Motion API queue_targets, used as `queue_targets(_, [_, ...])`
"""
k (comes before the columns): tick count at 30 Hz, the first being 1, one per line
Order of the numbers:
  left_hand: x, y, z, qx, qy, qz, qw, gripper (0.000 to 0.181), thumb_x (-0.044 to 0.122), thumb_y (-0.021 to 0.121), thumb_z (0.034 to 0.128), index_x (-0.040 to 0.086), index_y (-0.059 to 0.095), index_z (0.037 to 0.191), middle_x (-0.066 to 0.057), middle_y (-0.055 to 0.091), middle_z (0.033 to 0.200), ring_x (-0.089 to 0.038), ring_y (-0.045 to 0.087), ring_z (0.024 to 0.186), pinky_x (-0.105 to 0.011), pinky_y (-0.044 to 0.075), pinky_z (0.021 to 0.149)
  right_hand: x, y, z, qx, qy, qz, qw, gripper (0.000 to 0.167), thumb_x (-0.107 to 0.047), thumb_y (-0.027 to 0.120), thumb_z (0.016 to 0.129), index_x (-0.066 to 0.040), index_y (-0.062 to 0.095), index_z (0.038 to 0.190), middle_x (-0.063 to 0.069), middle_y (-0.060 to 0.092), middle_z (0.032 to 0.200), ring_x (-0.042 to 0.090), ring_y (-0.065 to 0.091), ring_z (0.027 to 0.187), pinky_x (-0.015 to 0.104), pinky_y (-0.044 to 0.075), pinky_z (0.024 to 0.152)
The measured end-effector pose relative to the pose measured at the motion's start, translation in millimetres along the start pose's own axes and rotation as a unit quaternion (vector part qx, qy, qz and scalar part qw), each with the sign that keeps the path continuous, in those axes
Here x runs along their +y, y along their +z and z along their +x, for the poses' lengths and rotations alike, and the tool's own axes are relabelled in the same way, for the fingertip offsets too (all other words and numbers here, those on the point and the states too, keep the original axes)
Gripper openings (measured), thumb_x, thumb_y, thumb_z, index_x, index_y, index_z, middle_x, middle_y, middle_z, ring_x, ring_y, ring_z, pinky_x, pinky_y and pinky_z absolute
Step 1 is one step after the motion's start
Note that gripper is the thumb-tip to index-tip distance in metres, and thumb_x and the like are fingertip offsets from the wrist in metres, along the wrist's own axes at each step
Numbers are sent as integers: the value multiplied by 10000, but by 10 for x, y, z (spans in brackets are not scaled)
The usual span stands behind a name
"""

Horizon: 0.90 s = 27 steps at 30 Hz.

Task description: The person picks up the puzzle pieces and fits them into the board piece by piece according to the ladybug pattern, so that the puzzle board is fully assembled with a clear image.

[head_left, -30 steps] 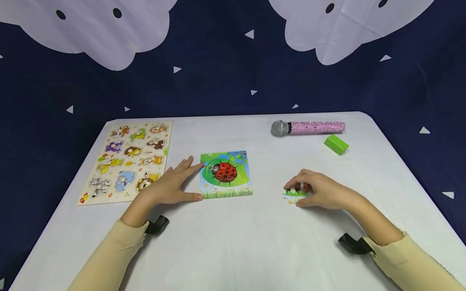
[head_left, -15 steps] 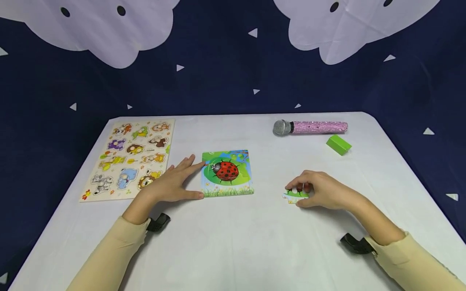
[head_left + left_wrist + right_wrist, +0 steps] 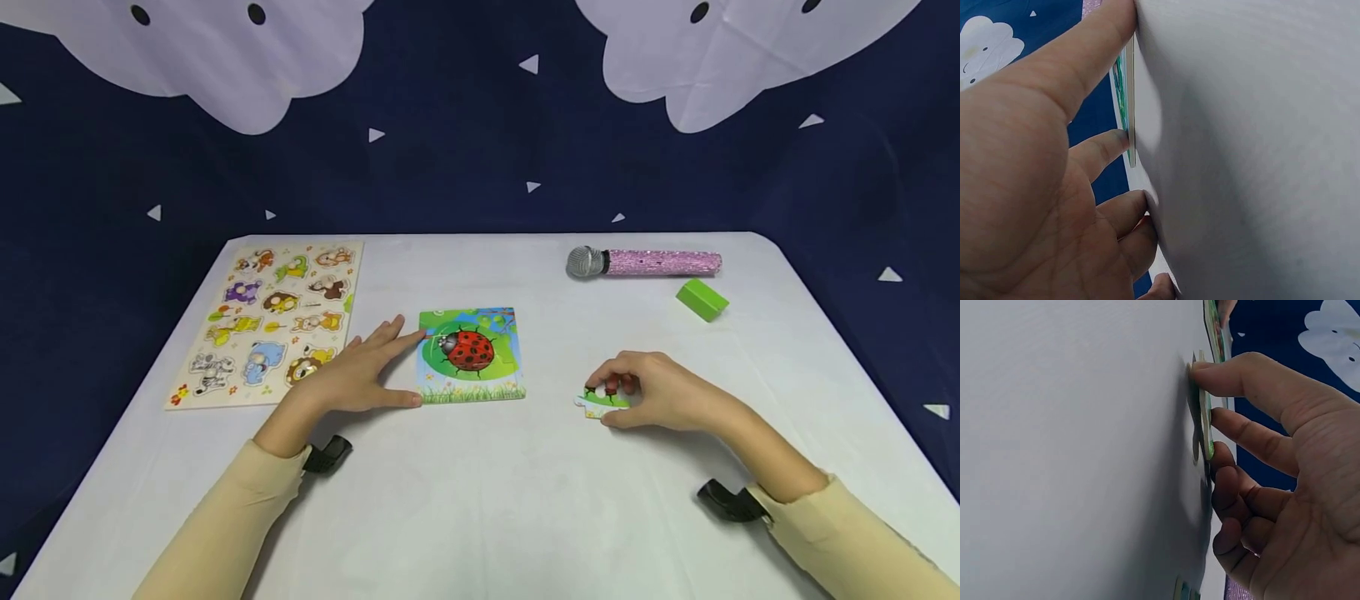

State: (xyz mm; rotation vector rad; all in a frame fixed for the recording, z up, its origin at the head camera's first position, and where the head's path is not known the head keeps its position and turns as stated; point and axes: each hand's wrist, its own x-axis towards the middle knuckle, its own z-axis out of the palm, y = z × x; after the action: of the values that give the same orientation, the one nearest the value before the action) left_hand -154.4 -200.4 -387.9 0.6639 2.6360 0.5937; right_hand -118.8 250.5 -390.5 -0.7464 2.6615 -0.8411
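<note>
A square ladybug jigsaw puzzle [image 3: 470,354] lies flat left of the table's middle. My left hand [image 3: 360,371] has spread fingers, with the index fingertip and thumb tip touching its left edge. To the right, my right hand [image 3: 660,392] pinches a small green and white puzzle piece [image 3: 603,408] between thumb and fingers. In the right wrist view, this puzzle piece [image 3: 1207,425] is held nearly level, just over the tabletop. A thin second edge shows beneath it; whether that is another piece, I cannot tell. The fingers cover part of the piece.
An animal peg puzzle board [image 3: 273,325] lies at the left, partly behind the left hand. At the back right are a pink glittery microphone [image 3: 652,262] and a green block [image 3: 702,299]. A dark blue curtain [image 3: 450,167] hangs behind the white table [image 3: 480,500].
My right hand has shifted slightly left with the puzzle piece. The left hand stays at the ladybug puzzle. The whole head view has moved a little.
</note>
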Motion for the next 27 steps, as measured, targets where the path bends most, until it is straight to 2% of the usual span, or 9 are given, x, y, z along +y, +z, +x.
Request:
queue_targets(8, [-15, 6, 12, 10, 3, 17, 10000, 980, 549, 798, 927, 209, 317, 1710, -220, 102, 1803, -453, 84, 1678, -770, 91, 1296, -110, 10, 162, 150, -168, -1, 9997, 371, -241, 944, 805, -218, 790, 1142, -126, 703, 962, 89, 626, 879, 245, 539, 785])
queue_targets(17, [-3, 6, 2, 4, -37, -28, 10000, 989, 560, 798, 919, 223, 313, 1712, -214, 94, 1805, -452, 73, 1679, -766, 86, 1299, -299, -8, 431, 105, -374, -226, 9990, 380, -264, 922, 825, -244, 788, 1180, -117, 697, 950, 107, 600, 871, 274, 497, 763])
queue_targets(27, [-1, 1, 25, 17, -36, 11, 10000, 986, 553, 809, 913, 216, 329, 1706, -219, 106, 1801, -455, 84, 1677, -766, 98, 1298, -505, 4, 702, 33, -498, -406, 9979, 410, -286, 916, 824, -244, 781, 1209, -103, 692, 957, 163, 610, 904, 347, 501, 826])
